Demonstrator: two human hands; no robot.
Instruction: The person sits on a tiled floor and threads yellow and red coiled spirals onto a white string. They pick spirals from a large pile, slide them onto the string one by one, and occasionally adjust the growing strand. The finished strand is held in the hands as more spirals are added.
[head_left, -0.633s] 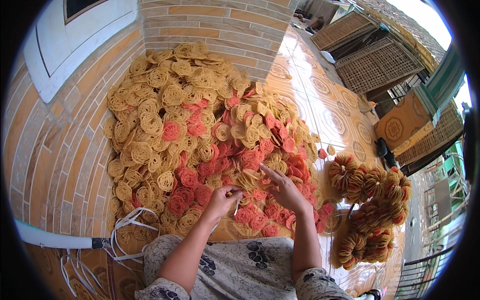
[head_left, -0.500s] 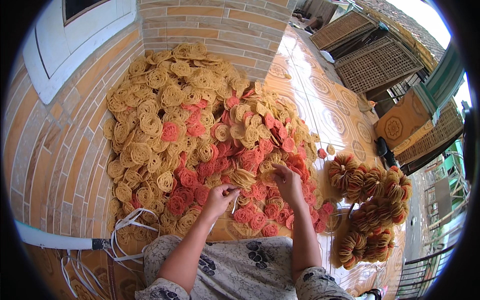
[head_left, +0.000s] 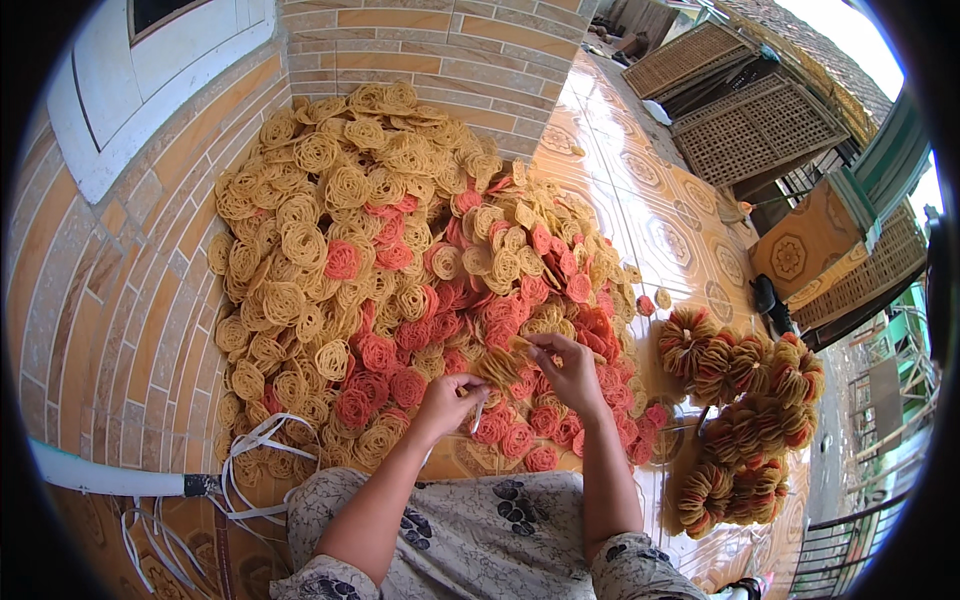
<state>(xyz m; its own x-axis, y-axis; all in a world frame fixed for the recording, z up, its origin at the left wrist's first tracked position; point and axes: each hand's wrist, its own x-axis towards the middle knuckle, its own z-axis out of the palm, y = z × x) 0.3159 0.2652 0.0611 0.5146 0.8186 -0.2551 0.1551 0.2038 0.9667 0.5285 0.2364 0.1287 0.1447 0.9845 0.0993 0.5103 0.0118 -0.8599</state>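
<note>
In front of me lies a large pile of round, lacy crackers, mostly yellow with red ones mixed in at the near side. My left hand is closed in a pinch on a white plastic strip, whose end hangs below the fingers. A small stack of yellow crackers sits beside those fingertips, apparently threaded on the strip. My right hand pinches a yellow cracker against the stack's right side. How the strip passes through the crackers is hidden.
Threaded bundles of yellow and red crackers lie on the tiled floor to the right. Loose white strips hang over a pale bar at lower left. A tiled wall borders the pile; woven racks stand at far right.
My right hand has come down and left from over the pile, bringing a yellow cracker to the stack. My left hand and the stack have shifted slightly right.
</note>
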